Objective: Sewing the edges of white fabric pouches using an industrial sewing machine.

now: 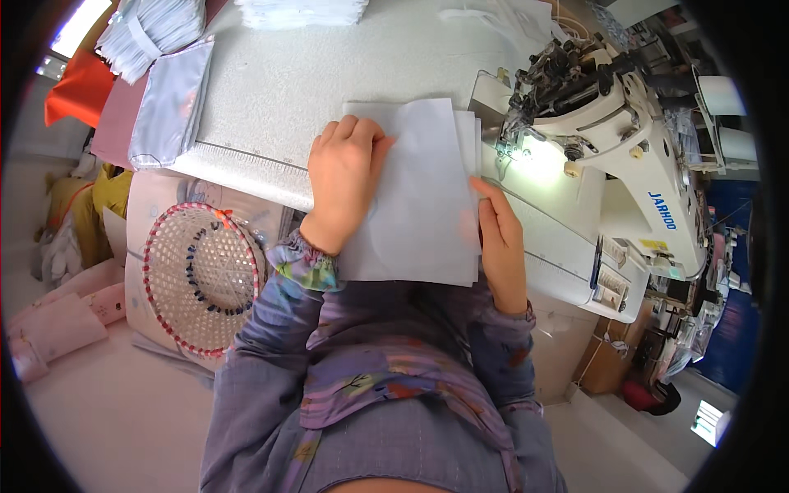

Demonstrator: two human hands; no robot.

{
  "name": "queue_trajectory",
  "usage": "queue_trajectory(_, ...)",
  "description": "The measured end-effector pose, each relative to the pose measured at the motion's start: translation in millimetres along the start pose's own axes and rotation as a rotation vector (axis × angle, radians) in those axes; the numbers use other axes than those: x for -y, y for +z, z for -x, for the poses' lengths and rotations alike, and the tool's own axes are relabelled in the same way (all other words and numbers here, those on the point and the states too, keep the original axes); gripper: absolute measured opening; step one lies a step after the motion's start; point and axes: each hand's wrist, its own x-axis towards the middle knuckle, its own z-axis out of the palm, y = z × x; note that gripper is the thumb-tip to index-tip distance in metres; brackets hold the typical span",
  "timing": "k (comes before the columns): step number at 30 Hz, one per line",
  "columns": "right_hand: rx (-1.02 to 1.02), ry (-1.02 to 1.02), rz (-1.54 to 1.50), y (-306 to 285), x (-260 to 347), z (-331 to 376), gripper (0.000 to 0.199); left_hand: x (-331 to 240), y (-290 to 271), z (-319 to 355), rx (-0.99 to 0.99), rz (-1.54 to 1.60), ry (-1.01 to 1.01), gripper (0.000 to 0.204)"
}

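A small stack of thin pale grey-white cloth pieces point(419, 197) lies at the front edge of the table, partly overhanging toward my lap. Curled fingers of my left hand point(343, 172) grip the stack's left side, with the thumb resting near the upper left edge. My right hand point(500, 238) is closed along the right edge, its fingertips bent against the layers and partly hidden. Several layers fan out a little at the right side. Just beyond the right hand is the lit needle area of a white sewing machine point(608, 123).
The pale table point(271, 74) has a ruler strip along its front edge. A tied cloth bundle point(152, 33), a grey cloth stack point(173, 103) and another white stack point(302, 11) stand at the back left. A woven basket point(168, 287) sits below, left of my arm.
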Motion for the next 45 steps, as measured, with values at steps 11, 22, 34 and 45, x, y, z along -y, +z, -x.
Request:
queue_trajectory(11,-0.041,-0.026,0.006,4.8,-3.1,5.1,0.047,59.5,-78.8,9.8,-0.159,-0.136,-0.287,0.018)
queue_trajectory(22,-0.069,0.023,0.021,8.5,2.9,4.0,0.049,93.0,-83.6,28.3,-0.025,-0.261,0.001,0.03)
queue_trajectory(34,-0.114,0.021,0.02,9.9,-4.2,3.2,0.046,147.9,-135.7,45.9,-0.18,-0.533,-0.281,0.043)
queue_trajectory(45,-0.114,0.023,0.054,9.5,-5.5,3.2,0.046,133.7,-125.0,49.3,-0.182,-0.67,-0.371,0.051)
